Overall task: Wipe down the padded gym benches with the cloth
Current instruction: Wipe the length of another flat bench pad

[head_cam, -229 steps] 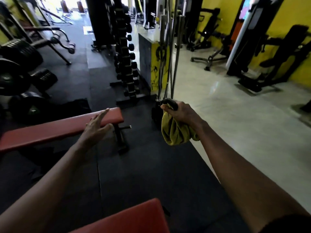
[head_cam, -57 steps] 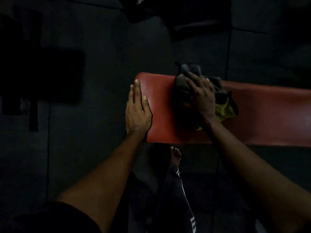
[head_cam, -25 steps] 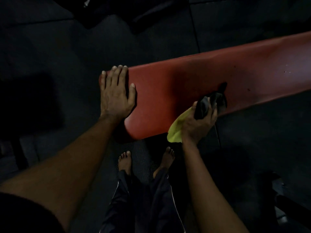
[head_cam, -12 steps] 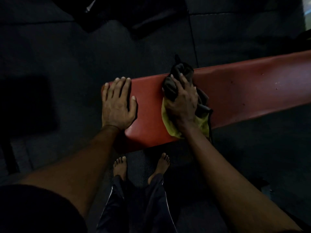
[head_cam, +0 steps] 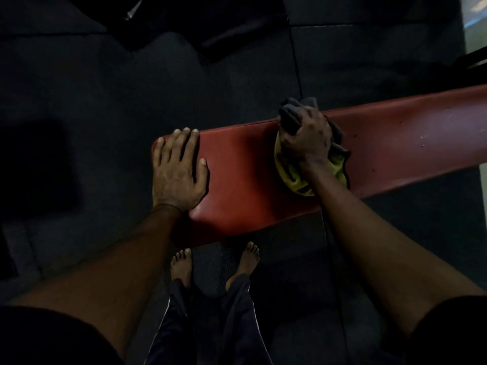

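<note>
Red bench [head_cam: 242, 175] wiping advances: the right hand [head_cam: 307, 139], clutching the cloth [head_cam: 292, 177], has slid farther from the flat, open left hand [head_cam: 178, 172].

Bench pad [head_cam: 245, 185], mid-frame: a red, smooth, leather-like cover is noted, faintly glossy, flecked with small marks toward the right. Cloth [head_cam: 291, 177] is seen as soft, crumpled fabric, yellow and dark grey; floor mats [head_cam: 105, 101] are recorded as dark, matt, finely grained.

I see the red padded bench [head_cam: 237, 180] running left to right, slightly slanted, with the bunched yellow-and-grey cloth [head_cam: 288, 176] pressed across its top.
</note>
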The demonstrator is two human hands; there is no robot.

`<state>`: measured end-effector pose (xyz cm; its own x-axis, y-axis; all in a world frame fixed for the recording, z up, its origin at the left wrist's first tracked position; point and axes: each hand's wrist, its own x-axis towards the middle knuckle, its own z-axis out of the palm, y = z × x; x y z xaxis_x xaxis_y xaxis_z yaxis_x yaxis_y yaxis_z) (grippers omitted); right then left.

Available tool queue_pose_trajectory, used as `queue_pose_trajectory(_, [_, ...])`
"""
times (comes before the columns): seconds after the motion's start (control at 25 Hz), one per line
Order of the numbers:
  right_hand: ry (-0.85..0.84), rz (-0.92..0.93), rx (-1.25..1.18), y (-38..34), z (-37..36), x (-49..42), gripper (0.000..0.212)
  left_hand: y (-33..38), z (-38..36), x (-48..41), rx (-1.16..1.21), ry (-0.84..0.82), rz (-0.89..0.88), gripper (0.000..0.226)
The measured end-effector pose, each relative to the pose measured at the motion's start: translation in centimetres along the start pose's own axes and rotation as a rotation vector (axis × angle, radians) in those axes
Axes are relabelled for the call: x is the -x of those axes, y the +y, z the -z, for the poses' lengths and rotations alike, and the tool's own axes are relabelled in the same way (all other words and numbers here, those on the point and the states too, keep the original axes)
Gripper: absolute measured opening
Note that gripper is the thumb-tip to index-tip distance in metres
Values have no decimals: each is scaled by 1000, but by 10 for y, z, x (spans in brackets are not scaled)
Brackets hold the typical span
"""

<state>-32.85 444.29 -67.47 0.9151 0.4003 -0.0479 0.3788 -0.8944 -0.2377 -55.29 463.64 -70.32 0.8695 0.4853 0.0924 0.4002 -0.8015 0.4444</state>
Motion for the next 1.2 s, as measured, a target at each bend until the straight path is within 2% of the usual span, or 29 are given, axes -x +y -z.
queue_pose_trajectory(0.08, [75,-64,-13,-22,-4,4,56,0,0,0,3,-5,2,59])
queue_pose_trajectory(0.12, [87,-24,-23,-41,-7,11,56,-1,0,0,7,-9,3,59])
queue_pose_trajectory(0.24, [-36,162,15,-87,-17,40,53,1,1,1,-1,-9,-3,59])
queue_pose_trajectory(0.4, [-93,376,13,-38,-9,21,55,-1,0,0,-2,-28,-7,59])
queue_pose_trajectory(0.44, [-71,336,14,-17,-3,11,56,-1,0,0,-1,-27,-5,59])
queue_pose_trajectory(0.56, [32,39,-13,23,9,-1,45,0,0,0,-3,-22,-5,59])
queue_pose_trajectory(0.72, [125,-243,5,-18,0,25,56,2,3,-1,-24,-45,-1,58])
queue_pose_trajectory(0.84, [56,-197,-90,-60,-8,74,64,4,5,0,-34,-74,7,58])
queue_pose_trajectory(0.92, [-67,-77,-128,-70,-8,104,73,10,9,-4,-37,-93,28,59])
queue_pose_trajectory(1.0, [-96,36,-111,-58,-8,118,75,18,13,-12,12,-104,113,60])
queue_pose_trajectory(1.08, [-44,-53,-101,-25,-1,120,74,40,13,-24,117,-119,111,60])
queue_pose_trajectory(1.2, [152,-394,-139,41,11,114,66,97,-5,-47,273,-245,-56,57])
